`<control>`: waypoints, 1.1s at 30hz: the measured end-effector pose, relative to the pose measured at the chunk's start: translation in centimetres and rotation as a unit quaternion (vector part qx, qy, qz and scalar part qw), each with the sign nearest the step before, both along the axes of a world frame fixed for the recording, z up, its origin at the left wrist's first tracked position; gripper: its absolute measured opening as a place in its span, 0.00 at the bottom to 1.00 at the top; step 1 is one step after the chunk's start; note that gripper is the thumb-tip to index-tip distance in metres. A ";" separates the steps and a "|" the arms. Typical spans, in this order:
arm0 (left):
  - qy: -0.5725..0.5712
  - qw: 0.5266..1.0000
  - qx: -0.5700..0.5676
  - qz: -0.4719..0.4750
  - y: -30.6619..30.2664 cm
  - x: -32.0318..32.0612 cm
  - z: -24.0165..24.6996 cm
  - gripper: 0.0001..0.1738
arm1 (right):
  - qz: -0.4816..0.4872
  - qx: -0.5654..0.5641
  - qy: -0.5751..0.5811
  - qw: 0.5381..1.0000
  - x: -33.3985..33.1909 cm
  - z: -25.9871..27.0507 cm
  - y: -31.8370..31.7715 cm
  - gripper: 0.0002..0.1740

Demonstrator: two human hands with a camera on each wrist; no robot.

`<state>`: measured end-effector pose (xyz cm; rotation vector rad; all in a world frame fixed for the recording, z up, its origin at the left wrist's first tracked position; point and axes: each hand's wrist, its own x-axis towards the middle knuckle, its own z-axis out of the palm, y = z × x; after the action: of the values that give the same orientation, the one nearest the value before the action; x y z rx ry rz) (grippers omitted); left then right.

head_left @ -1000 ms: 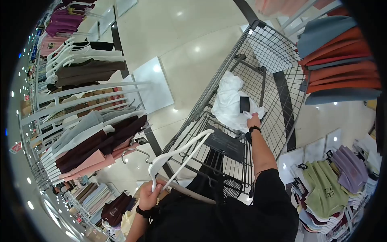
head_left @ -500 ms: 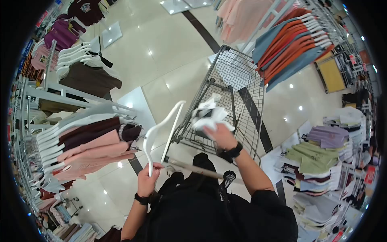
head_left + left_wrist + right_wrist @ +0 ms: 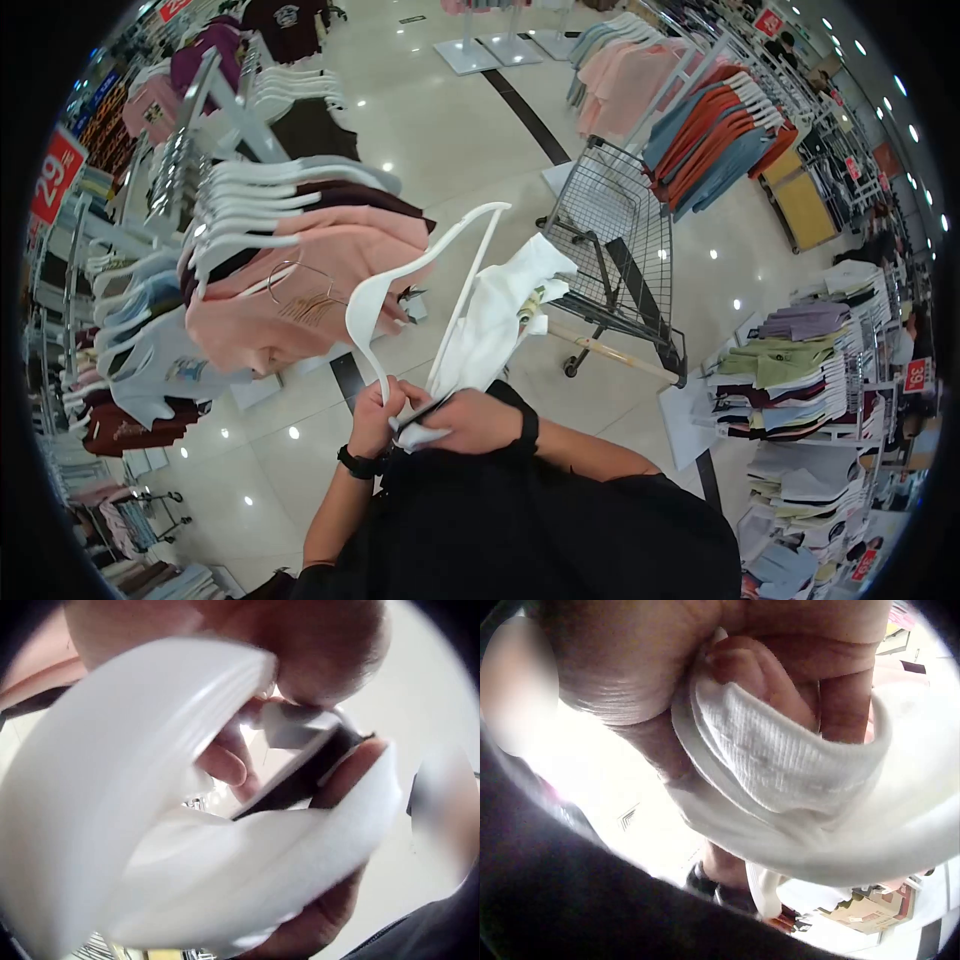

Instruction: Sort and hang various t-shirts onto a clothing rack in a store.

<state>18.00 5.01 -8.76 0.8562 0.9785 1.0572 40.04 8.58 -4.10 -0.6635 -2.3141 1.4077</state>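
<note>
My left hand grips the near end of a white clothes hanger, which points up and away with its metal hook to the left. A white T-shirt with a small printed patch hangs bunched against the hanger. My right hand holds the shirt close beside the left hand. The right wrist view shows the ribbed neckband looped around the right fingers. A black tag shows between the hands in the left wrist view. The hanger's wide shoulder hides part of the left hand.
A wire shopping cart with a wooden-looking handle stands ahead to the right. On the left, a rack holds pink shirts on white hangers. Orange and blue garments hang at the right, with folded-looking stacks of clothes below them. Tiled floor runs between.
My right hand has lifted the white T-shirt out of the cart and brought it left to the hanger. The cart now stands farther off. My left hand still grips the hanger.
</note>
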 end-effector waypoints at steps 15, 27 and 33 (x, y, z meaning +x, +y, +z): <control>0.230 0.957 0.174 0.021 -1.4 -4.4 -1.1 0.32 | 0.041 0.051 0.124 0.990 -4.2 4.9 5.0 0.16; 0.283 0.939 0.160 0.116 4.5 -0.8 7.3 0.18 | -0.373 -0.034 -0.280 0.884 14.1 -26.0 27.1 0.27; 0.241 0.955 0.077 0.156 4.1 0.5 7.1 0.19 | -0.194 -0.142 -0.376 0.895 14.2 -24.3 27.2 0.21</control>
<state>18.46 9.11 -1.69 1.1442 1.4934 1.2312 54.27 35.76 -28.38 -1.9314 -2.2665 1.4597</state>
